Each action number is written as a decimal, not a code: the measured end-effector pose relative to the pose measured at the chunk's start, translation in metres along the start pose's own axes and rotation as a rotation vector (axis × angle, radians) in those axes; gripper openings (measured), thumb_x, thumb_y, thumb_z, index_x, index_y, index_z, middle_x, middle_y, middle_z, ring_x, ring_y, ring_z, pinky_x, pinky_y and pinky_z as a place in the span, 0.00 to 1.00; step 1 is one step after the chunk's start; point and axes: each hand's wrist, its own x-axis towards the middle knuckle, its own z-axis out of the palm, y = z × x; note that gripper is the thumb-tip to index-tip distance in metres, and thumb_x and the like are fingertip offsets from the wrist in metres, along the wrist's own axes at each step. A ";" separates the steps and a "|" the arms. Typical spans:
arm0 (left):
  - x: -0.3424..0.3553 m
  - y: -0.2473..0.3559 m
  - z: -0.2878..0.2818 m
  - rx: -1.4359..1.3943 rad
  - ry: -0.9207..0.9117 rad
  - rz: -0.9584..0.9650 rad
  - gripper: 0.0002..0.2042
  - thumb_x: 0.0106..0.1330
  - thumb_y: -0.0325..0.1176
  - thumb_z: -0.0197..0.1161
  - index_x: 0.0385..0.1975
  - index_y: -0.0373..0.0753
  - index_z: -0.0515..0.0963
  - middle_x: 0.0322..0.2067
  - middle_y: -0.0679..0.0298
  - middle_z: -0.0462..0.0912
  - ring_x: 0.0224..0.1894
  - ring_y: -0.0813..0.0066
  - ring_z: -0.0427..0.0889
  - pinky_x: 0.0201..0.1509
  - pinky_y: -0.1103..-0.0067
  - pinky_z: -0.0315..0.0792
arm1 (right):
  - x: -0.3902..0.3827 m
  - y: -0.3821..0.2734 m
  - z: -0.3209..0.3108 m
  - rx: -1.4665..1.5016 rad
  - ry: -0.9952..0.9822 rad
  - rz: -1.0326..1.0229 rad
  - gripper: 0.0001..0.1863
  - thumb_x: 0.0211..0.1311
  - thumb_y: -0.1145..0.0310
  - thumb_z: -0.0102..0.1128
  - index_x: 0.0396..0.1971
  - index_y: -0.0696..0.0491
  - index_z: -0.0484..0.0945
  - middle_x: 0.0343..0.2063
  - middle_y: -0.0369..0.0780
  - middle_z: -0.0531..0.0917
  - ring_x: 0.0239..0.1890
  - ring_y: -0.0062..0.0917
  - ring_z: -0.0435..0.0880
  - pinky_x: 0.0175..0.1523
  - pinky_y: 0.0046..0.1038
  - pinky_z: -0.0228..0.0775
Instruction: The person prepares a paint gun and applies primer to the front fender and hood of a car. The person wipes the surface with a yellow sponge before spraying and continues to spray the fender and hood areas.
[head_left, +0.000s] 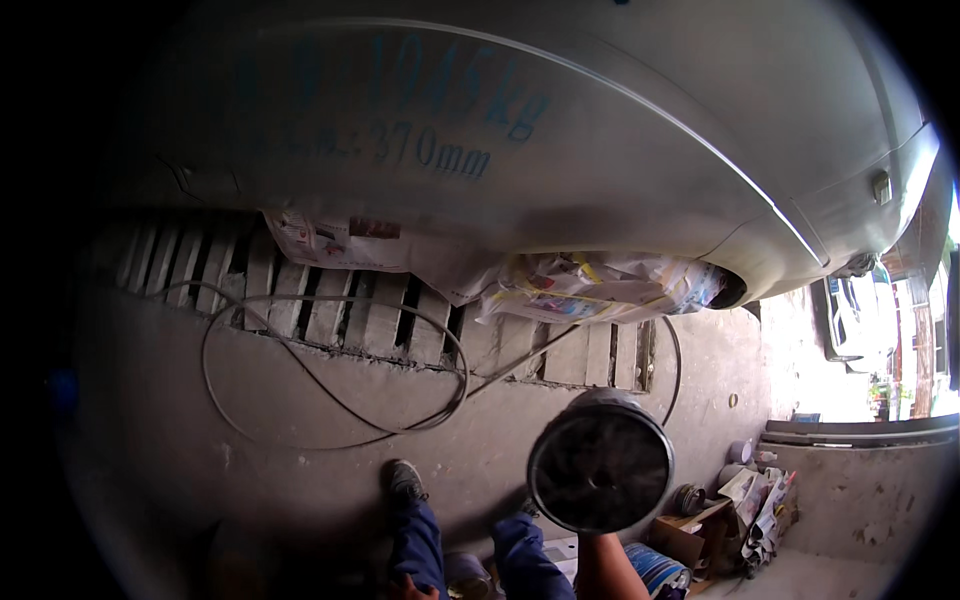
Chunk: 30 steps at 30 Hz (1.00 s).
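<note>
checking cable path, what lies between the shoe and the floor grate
In the head view, a looped cable lies on bare concrete between the shoe and the grate.

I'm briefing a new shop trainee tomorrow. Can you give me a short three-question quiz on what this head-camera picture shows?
1. True or false: newspaper is tucked under the big grey metal vessel.
2. What lies looped on the concrete floor over the slatted grate?
A. a chain
B. a thin cable
C. a red rope
3. Fill in: the raised forearm at the lower edge leads up to a round ______ tool, whose face blocks the hand.

Key
1. True.
2. B.
3. Disc-shaped. It looks blurred, perhaps spinning. The other hand cannot be made out.
</note>
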 end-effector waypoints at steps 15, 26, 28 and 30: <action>-0.008 -0.005 -0.013 -0.044 -0.031 0.072 0.39 0.56 0.53 0.62 0.65 0.37 0.63 0.62 0.36 0.62 0.64 0.39 0.64 0.68 0.59 0.60 | 0.026 -0.025 0.157 -0.017 -0.349 -0.213 0.25 0.56 0.74 0.58 0.55 0.53 0.66 0.48 0.49 0.74 0.43 0.48 0.78 0.42 0.43 0.75; -0.014 0.000 -0.035 -0.092 -0.060 0.102 0.37 0.57 0.52 0.61 0.64 0.36 0.65 0.58 0.37 0.67 0.60 0.41 0.69 0.65 0.61 0.64 | -0.044 0.034 0.031 -0.082 -0.184 -0.018 0.28 0.54 0.71 0.62 0.56 0.57 0.67 0.45 0.51 0.75 0.48 0.50 0.77 0.53 0.40 0.71; -0.012 -0.002 -0.030 -0.075 -0.030 0.107 0.37 0.57 0.53 0.61 0.64 0.37 0.65 0.58 0.37 0.67 0.60 0.41 0.68 0.65 0.60 0.63 | -0.045 0.041 0.039 -0.025 -0.337 -0.089 0.28 0.53 0.71 0.63 0.56 0.58 0.67 0.46 0.52 0.76 0.49 0.50 0.77 0.54 0.40 0.71; -0.012 0.000 -0.033 -0.016 -0.006 0.111 0.37 0.57 0.53 0.61 0.64 0.39 0.65 0.58 0.38 0.67 0.60 0.41 0.68 0.65 0.60 0.63 | -0.041 0.047 0.055 0.049 -0.392 -0.113 0.28 0.53 0.71 0.63 0.56 0.58 0.68 0.46 0.52 0.76 0.49 0.50 0.77 0.55 0.40 0.70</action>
